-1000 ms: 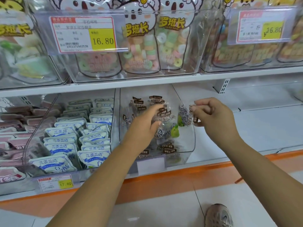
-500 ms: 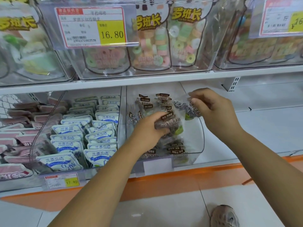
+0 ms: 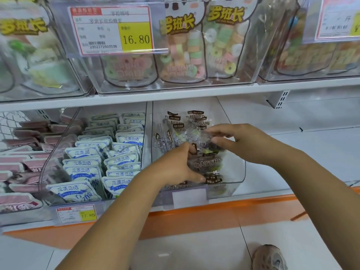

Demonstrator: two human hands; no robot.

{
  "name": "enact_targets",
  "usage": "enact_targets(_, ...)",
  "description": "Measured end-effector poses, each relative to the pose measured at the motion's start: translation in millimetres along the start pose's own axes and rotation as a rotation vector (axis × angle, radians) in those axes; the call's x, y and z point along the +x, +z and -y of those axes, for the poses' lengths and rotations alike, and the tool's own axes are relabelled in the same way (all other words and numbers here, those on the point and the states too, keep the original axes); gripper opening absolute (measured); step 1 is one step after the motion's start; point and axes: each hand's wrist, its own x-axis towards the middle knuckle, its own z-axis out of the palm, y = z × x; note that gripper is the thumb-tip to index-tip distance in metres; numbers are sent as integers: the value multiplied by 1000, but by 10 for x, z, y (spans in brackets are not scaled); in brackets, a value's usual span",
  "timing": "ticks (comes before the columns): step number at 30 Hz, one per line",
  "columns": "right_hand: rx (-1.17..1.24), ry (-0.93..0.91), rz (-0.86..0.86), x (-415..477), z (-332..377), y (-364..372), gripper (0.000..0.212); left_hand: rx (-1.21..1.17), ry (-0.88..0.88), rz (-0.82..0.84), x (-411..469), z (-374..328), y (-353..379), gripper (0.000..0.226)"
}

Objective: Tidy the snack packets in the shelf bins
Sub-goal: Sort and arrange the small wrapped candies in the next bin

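Observation:
A clear plastic bin [image 3: 238, 178] on the lower shelf holds several transparent plum snack packets [image 3: 176, 124] with brown labels. My left hand [image 3: 175, 168] is inside the bin, its fingers curled around a packet with a brown label [image 3: 207, 164] near the front. My right hand [image 3: 239, 142] reaches in from the right and pinches the top of another clear packet [image 3: 206, 136] above the pile. Packets under both hands are partly hidden.
Left of this bin stands a bin of white and blue packets [image 3: 120, 158], then pink packets [image 3: 21, 164] at far left. The upper shelf carries bins of colourful candy bags [image 3: 183, 47] with a 16.80 price tag [image 3: 111, 30]. Bare white shelf [image 3: 311, 152] lies to the right. A shoe [image 3: 269, 258] is on the floor.
My right hand moved left and down into the bin with its packet. My left hand shifted down and closed on a packet near the front. The view moved closer.

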Motion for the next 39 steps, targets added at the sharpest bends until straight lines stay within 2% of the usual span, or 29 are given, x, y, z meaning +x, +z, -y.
enact_targets(4, -81, 55, 194, -34, 45, -11, 79, -7, 18, 22, -21, -19, -12, 65)
enact_targets(7, -60, 47, 214, -58, 85, 7, 90, -13, 27, -54, 1, -26, 20, 53)
enact_targets(9, -180, 1, 143, -40, 55, 72, 81, -18, 30, -185, 14, -26, 71, 46)
enact_targets(12, -329, -51, -74, 2, 6, 183, 63, -51, 10, -383, 1, -22, 119, 43)
enact_targets(14, -358, -73, -152, 30, -14, 242, 64, 65, 26, -317, -7, -2, 101, 34)
enact_targets(16, -359, -103, -197, 53, -32, 268, 67, 109, 58, -121, -14, 22, 72, 22)
enact_targets(18, -319, -121, -210, 62, -60, 269, 67, 97, 68, 8, -12, 39, 37, 35)
enact_targets(21, -247, -131, -186, 62, -101, 263, 65, 59, 59, 100, 18, 52, -13, 48)
enact_targets(28, -249, -137, -178, -3, -104, 249, 66, 223, 52, -1, 70, 57, 65, 43)
enact_targets(32, -234, -72, -153, 14, -84, 248, 73, 221, 96, -60, 79, 101, 108, 21)
enact_targets(39, -214, -58, -134, 21, -77, 217, 49, 171, 144, -106, 33, 90, 136, 13)
